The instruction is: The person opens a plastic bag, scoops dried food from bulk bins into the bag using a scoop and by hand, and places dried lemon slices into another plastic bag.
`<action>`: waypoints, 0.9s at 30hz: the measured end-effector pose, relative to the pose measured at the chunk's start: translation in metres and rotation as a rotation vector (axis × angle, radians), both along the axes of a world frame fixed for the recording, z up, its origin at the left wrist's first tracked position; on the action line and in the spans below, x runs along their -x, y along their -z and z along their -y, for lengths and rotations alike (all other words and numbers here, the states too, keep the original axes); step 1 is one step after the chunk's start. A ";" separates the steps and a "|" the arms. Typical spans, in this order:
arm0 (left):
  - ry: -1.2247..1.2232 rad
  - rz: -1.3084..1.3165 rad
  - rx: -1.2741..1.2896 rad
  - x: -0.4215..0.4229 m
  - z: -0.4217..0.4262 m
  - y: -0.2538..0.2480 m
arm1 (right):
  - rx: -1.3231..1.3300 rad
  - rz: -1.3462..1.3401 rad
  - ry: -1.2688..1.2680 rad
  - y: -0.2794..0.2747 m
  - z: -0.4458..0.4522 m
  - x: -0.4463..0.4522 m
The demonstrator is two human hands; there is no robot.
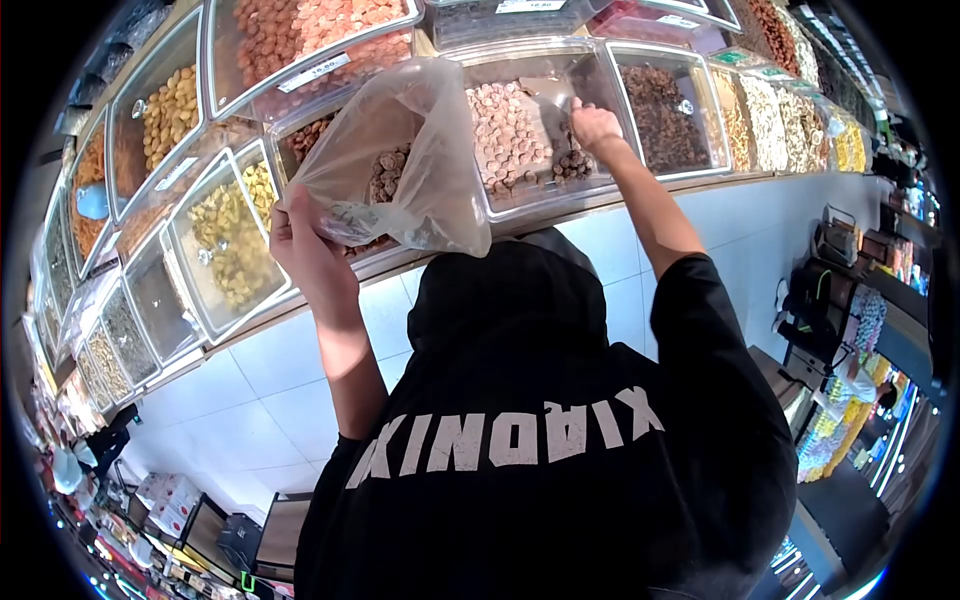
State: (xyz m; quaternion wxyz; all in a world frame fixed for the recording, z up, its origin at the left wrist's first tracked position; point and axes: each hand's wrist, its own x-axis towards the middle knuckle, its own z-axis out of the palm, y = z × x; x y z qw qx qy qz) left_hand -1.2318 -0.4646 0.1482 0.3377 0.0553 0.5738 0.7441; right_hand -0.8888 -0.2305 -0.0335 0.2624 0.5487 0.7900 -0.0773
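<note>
My left hand (300,235) is closed on the rim of a thin clear plastic bag (440,150), which hangs open over the front bins. Brown, wrinkled round pieces (388,172) show through the bag. My right hand (597,128) is closed in a fist inside an open clear bin (490,205). It seems to grip a scoop, mostly hidden by the fist and hard to make out. Just below that hand lie dark round pieces (573,165). Pale pinkish round pieces (508,125) fill the bin's left side.
Lidded clear bins surround my hands, with yellow pieces (230,235) at left, pink-orange pieces (270,45) behind, and dark pieces (650,95) at right. A wooden ledge (655,184) runs along the front. White floor tiles (230,390) lie below.
</note>
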 end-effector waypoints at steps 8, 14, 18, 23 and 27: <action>0.151 -0.051 0.001 0.001 0.021 0.010 | 0.343 -0.269 -0.172 0.019 0.036 0.025; 0.100 -0.033 0.053 0.006 0.016 0.006 | 0.241 -0.099 -0.261 -0.005 0.004 0.046; 0.096 -0.025 0.105 0.008 0.018 0.010 | 0.044 -0.117 -0.350 0.012 -0.008 0.071; 0.101 0.001 0.110 0.005 0.016 0.012 | 0.289 -0.265 -0.290 0.024 -0.006 0.064; 0.109 -0.009 0.078 0.009 0.009 0.016 | 0.508 -0.013 -0.398 0.007 0.022 0.022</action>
